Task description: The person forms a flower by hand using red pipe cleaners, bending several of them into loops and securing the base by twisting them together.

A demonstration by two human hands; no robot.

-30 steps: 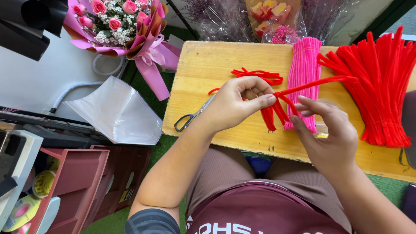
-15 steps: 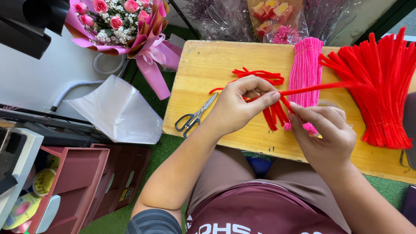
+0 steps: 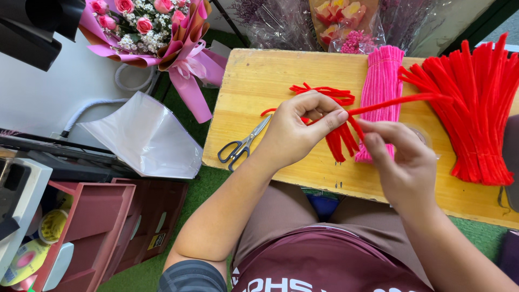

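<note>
Your work surface is a small pale wooden table (image 3: pixel 259 81) standing on green artificial turf. On it lie grey-handled scissors (image 3: pixel 243 145) near its left edge, a bent bundle of red pipe cleaners (image 3: pixel 330 93) mid-table, a straight pink pipe cleaner bundle (image 3: pixel 381 75) beside that, and a large fanned heap of red pipe cleaners (image 3: pixel 481 113) at the right.

Showing bright, even daylight with only soft, faint shadows lying under the hands on the wooden board (image 3: pixel 254 81), glinting mildly off the clear plastic wrap (image 3: pixel 281 24), staying sharp at centre, bending slightly toward the edges.
</note>
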